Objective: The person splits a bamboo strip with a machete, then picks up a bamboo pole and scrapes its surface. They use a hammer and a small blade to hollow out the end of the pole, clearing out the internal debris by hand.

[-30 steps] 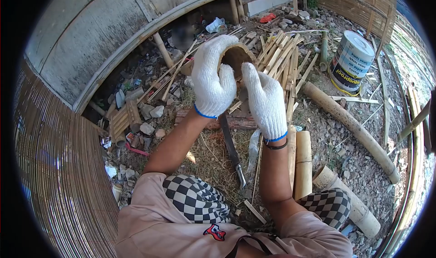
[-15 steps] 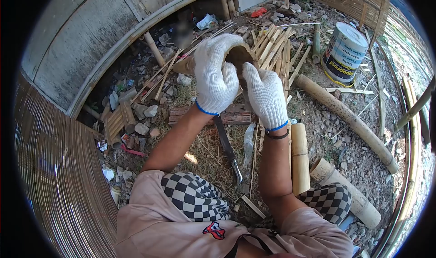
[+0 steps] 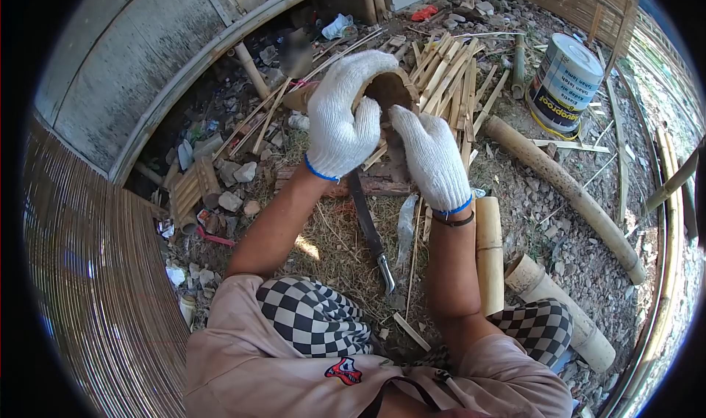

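Note:
My left hand [image 3: 344, 116], in a white knitted glove with a blue cuff, is wrapped over the upper left rim of a hollow bamboo piece [image 3: 404, 87]. The bamboo's open end faces me. My right hand [image 3: 430, 157], gloved the same way, holds the lower right of that rim, thumb and fingers bent. Below the hands, a long dark-bladed knife [image 3: 365, 223] lies on the ground, its tip end near a reddish wooden block [image 3: 375, 180]. A split bamboo length [image 3: 489, 252] lies beside my right forearm.
Thin bamboo strips [image 3: 448, 72] are piled beyond the hands. A paint bucket [image 3: 566, 83] stands at the upper right. A long bamboo pole [image 3: 566, 186] and a thick bamboo section [image 3: 562, 311] lie at the right. Bamboo slats [image 3: 95, 271] rise at the left.
My left hand has shifted slightly left, still on the bamboo rim. My right hand has moved slightly down and left. The view has shifted a little.

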`<state>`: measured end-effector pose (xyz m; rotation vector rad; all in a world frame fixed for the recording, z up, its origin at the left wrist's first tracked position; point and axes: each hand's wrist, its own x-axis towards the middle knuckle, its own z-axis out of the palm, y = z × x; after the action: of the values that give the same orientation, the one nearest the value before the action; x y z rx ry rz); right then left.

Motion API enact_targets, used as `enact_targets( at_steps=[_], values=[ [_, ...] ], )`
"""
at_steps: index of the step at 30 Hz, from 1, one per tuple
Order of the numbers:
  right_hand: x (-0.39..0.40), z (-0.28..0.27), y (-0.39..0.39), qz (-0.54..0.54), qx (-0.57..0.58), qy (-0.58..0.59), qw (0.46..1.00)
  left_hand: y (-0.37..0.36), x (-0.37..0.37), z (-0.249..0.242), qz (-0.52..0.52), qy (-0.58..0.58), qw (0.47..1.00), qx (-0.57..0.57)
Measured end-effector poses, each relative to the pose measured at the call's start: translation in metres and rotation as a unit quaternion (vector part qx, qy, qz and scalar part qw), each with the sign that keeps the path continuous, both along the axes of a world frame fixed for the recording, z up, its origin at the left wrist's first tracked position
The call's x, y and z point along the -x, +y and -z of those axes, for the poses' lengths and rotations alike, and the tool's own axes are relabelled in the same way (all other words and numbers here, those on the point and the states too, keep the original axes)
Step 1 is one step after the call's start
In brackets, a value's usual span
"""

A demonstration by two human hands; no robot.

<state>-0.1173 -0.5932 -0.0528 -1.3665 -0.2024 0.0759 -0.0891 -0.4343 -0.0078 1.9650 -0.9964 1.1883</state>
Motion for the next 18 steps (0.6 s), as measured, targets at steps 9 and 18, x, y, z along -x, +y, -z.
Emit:
enact_targets(
  at_steps=[9, 18],
  values=[
    [-0.003, 0.003, 0.007, -0.076, -0.062, 0.026, 0.995, 0.030, 0.003, -0.029, 0.034, 0.201, 0.979, -0.020],
    [-0.024, 0.025, 0.000, -0.123, -0.096, -0.049, 0.987, 0.057, 0.003, -0.083, -0.011, 0.142, 0.980, 0.137]
  ],
)
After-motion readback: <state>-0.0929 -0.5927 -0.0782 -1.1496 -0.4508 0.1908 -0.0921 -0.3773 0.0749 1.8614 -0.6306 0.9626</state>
